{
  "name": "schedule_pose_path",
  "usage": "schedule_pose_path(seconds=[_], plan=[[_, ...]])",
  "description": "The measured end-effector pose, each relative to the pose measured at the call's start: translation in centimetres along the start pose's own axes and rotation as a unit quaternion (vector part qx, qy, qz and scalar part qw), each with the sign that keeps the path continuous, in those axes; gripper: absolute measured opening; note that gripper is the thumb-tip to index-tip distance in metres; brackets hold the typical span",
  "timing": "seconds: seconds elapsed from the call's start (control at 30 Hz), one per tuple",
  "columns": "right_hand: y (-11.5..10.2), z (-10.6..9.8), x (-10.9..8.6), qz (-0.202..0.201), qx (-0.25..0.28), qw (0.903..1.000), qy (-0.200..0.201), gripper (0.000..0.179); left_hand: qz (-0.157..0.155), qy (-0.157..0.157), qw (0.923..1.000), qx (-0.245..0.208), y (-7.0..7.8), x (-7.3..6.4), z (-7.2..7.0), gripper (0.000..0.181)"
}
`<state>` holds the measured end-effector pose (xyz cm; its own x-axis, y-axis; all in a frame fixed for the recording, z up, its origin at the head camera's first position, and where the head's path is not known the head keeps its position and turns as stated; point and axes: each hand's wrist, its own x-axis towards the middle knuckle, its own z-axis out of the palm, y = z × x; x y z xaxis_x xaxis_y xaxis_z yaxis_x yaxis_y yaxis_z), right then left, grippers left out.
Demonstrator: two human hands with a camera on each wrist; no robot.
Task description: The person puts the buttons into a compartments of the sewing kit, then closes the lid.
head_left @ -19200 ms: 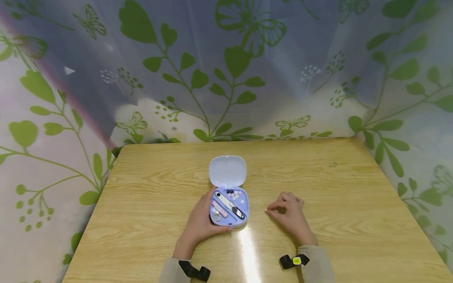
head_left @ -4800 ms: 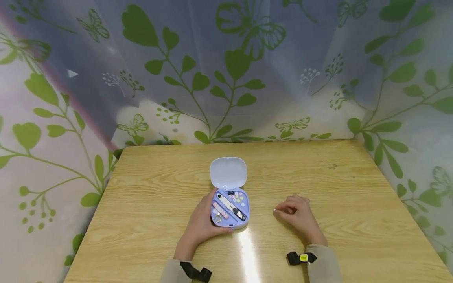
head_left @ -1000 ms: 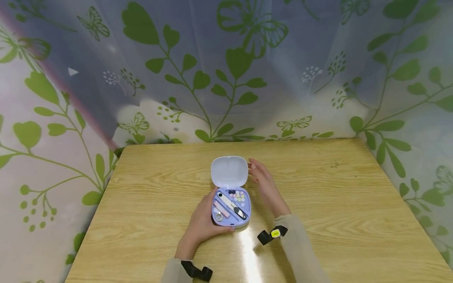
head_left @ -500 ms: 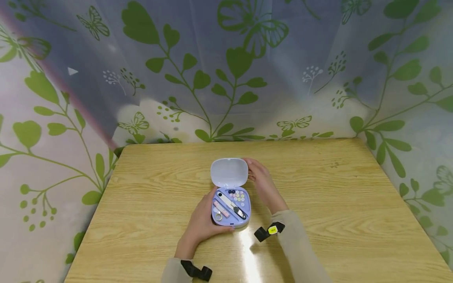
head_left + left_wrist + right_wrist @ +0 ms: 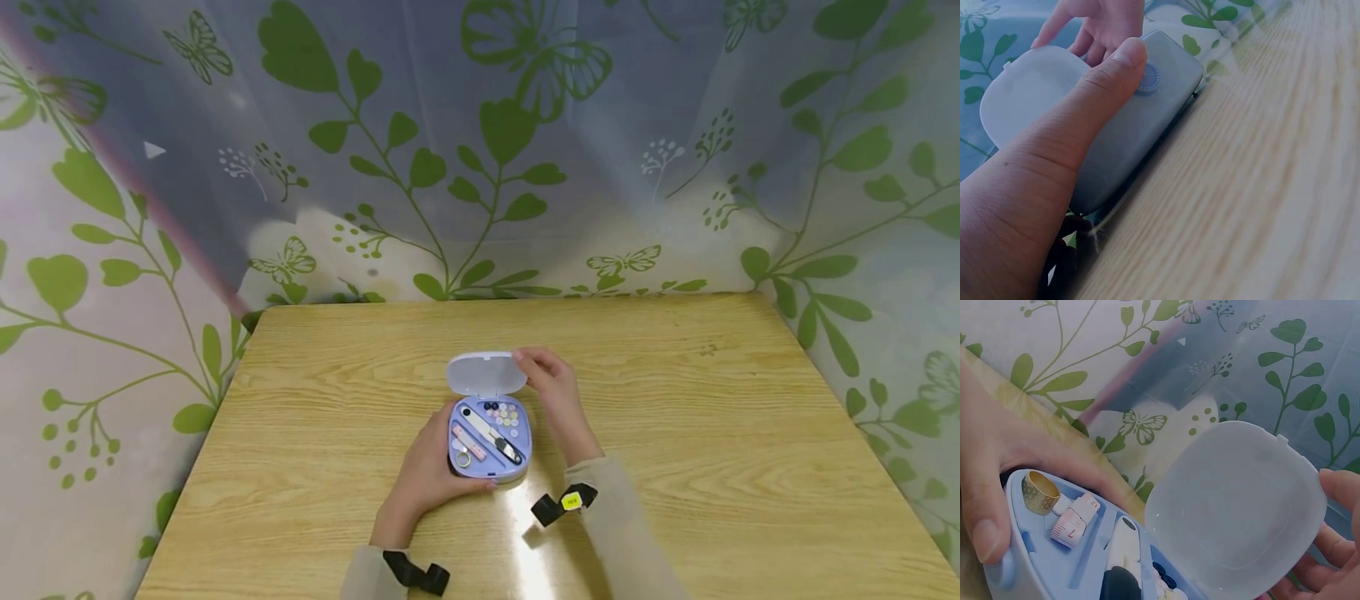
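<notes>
A lilac sewing box sits with its lid raised and tilted forward. My left hand grips the box from its left side, thumb along the front by the round latch button. With my right hand I hold the lid's right corner. One fingertip is on the rim and the other fingers are behind it. Inside lie a white-and-black folded tool, a rolled tape measure, a gold thimble ring and several small buttons.
The box stands on a wood-grain table. Beyond the table's back edge hangs a curtain printed with leaves and butterflies. Each wrist wears a black strapped camera, such as the left one.
My right hand has left its pinch over the table and gone to the lid. The lid has swung partly forward. More buttons lie in the box than 19 seconds ago. My left hand stays put.
</notes>
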<state>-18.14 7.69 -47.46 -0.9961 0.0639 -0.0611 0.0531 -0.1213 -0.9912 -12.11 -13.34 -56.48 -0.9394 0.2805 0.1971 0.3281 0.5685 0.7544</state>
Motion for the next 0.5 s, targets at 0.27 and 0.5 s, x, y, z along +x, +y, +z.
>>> schedule_pose_path(seconds=[0.27,0.5], plan=[[0.9,-0.8,-1.0,-0.014,0.027,0.9993,-0.022,0.015,-0.005,-0.006,1.0000,-0.002,0.0,0.0,0.1,0.133],[2.1,-1.8,-2.0,-0.012,0.048,0.9966,-0.066,0.027,-0.005,0.000,1.0000,0.005,-0.1,0.0,0.1,0.132]])
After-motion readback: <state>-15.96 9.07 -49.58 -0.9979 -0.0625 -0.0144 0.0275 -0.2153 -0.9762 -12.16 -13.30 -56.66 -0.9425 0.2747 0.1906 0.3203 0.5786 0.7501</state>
